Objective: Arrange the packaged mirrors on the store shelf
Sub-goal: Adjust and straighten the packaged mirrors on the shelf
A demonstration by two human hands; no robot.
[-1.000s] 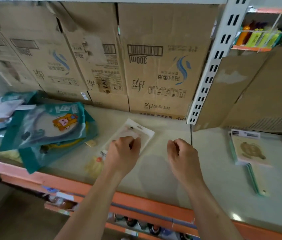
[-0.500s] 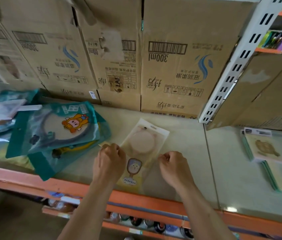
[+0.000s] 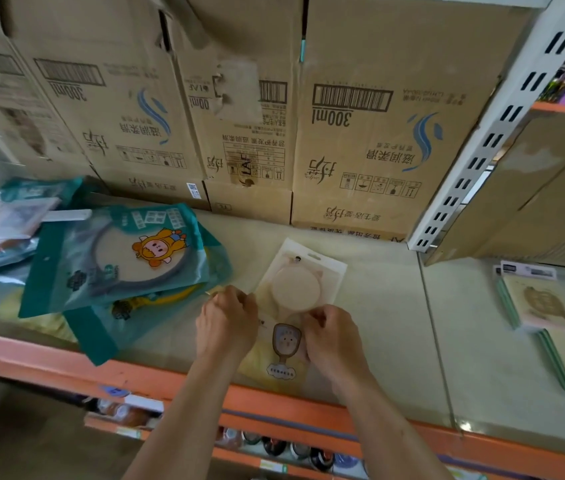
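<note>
Mirror packs in teal lay heaped at the left of the shelf. Clear-bagged handheld mirror lay centre, near the front edge. Left hand and right hand, fingers curled, pinched its sides. Risk: the slick bag could slip and slide off the front lip.

Shop stockroom aisle, orange-edged metal shelf, slotted upright, stacked cardboard cartons, hanging-pack goods

I see cardboard boxes lined along the back, their "300ml" print upside down; a white slotted upright stands just right of them; bottle tops show on the tier below.
</note>
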